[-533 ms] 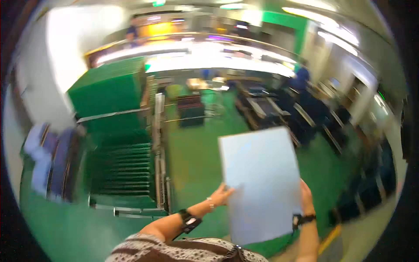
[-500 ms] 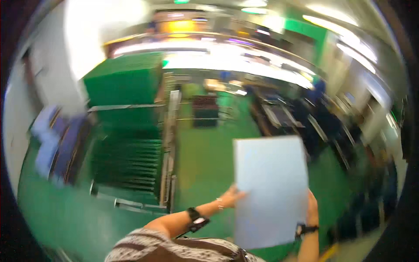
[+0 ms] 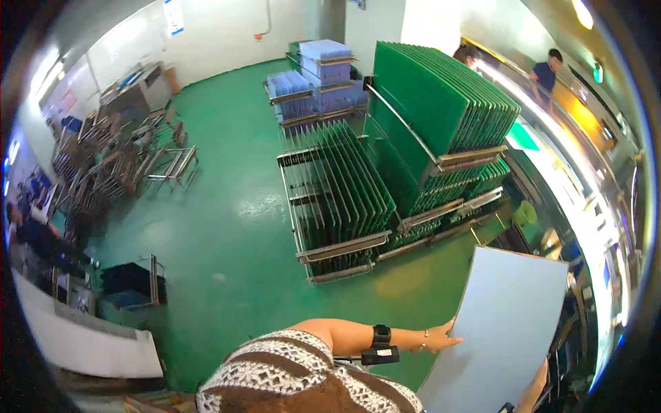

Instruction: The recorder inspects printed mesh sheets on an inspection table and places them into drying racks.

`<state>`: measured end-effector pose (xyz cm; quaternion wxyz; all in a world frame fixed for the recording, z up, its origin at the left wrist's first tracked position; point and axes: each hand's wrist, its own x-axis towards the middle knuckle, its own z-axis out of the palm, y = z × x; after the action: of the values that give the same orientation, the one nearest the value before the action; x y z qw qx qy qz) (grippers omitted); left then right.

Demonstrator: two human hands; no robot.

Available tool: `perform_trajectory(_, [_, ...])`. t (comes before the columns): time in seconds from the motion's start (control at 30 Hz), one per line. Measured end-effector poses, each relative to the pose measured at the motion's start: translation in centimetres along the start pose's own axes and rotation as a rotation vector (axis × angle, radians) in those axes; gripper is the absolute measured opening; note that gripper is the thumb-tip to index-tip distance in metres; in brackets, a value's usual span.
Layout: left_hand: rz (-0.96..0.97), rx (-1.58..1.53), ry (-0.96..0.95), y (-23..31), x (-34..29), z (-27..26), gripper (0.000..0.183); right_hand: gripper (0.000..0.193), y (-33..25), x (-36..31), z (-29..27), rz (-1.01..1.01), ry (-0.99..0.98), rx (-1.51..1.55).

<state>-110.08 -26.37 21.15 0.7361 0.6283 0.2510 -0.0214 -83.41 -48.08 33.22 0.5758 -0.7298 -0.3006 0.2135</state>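
A large flat light-blue rectangular panel [image 3: 513, 310] stands tilted at the lower right, between my two hands. My left hand [image 3: 441, 337] grips its left edge, one finger lying over the front face and the others partly hidden behind. A bracelet and a black strap with a small box sit on that arm. Along the panel's lower right edge is my right hand [image 3: 540, 377], closed on it. Most of its fingers are behind the panel.
Racks of upright green panels [image 3: 427, 103] stand ahead, with an open rack [image 3: 341, 199] before them. Blue-panel stacks [image 3: 323, 72] lie beyond. Metal frames [image 3: 110, 148] crowd the left, near a small dark rack [image 3: 131, 283]. People stand by a lit line [image 3: 571, 186] and at far left.
My view has swung left, so the green racks now appear further right and the far wall shows. The panel sits lower and further right in view, still in both hands.
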Motion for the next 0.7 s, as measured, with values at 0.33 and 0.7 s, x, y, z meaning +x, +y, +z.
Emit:
perform_trajectory(0.33, [-0.069, -0.433, 0.02, 2.1, 8.5, 8.5, 0.074, 0.043, 1.5, 9.9, -12.6, -0.175, 0.0, -0.311])
perform_trajectory(0.7, [-0.055, -0.365, -0.135, 14.6, 30.9, 19.3, 0.066, 0.041, 4.3, 23.6, -33.2, 0.057, 0.161, 0.052])
